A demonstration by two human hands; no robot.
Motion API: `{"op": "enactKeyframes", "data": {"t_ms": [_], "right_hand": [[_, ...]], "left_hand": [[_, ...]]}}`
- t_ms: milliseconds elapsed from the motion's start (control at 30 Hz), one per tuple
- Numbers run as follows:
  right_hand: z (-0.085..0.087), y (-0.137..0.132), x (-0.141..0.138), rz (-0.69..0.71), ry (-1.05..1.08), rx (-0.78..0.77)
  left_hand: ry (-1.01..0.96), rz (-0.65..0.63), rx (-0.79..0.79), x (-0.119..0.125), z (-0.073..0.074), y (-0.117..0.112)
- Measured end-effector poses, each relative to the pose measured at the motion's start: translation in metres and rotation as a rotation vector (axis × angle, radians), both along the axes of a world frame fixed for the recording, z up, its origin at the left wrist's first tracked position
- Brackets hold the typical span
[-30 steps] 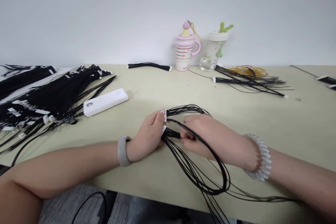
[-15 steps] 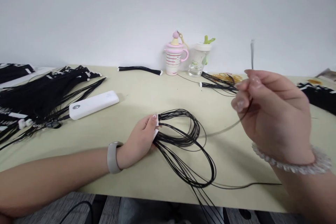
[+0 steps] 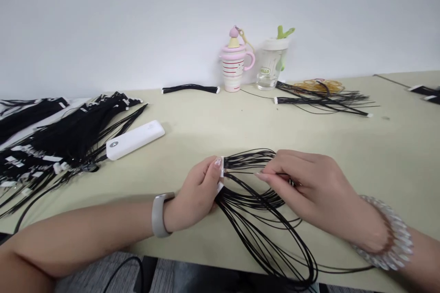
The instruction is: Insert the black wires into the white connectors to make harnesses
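Observation:
My left hand [image 3: 197, 190] rests on the table with its fingers closed on the white connector ends [image 3: 222, 175] of a looped bundle of thin black wires [image 3: 264, 219]. My right hand [image 3: 305, 185] lies over the loop just right of the connectors, fingers pinched on one of the black wires near the connector. The loop runs down to the table's front edge. A grey band sits on my left wrist and a clear coiled band on my right wrist.
A large heap of black wire harnesses [image 3: 62, 137] fills the left side, with a white power bank [image 3: 135, 139] beside it. At the back stand a pink cup [image 3: 235, 62] and a clear bottle [image 3: 271, 62], a short black bundle [image 3: 190, 88], more wires [image 3: 323, 100] and rubber bands [image 3: 321, 84].
My right hand was raised at the right half a second ago, pulling one wire up. It has come back down onto the loop beside the connectors. My left hand kept its hold.

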State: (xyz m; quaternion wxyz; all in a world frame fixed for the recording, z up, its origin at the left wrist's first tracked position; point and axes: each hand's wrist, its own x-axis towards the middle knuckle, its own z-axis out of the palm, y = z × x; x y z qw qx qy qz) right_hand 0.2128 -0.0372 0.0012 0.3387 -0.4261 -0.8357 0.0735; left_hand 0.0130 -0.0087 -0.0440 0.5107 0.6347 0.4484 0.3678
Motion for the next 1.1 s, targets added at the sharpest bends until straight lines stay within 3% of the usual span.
{"op": "enactKeyframes", "data": {"t_ms": [367, 633, 1100], "right_hand": [[-0.008, 0.003, 0.003, 0.004, -0.129, 0.228], [-0.009, 0.009, 0.012, 0.095, -0.337, 0.606], [0.006, 0.007, 0.014, 0.129, -0.462, 0.75]], "left_hand": [[0.019, 0.008, 0.013, 0.0, 0.005, 0.001], [0.031, -0.014, 0.031, 0.0, 0.002, 0.002], [0.023, -0.074, 0.017, 0.0, 0.006, 0.001]]}}
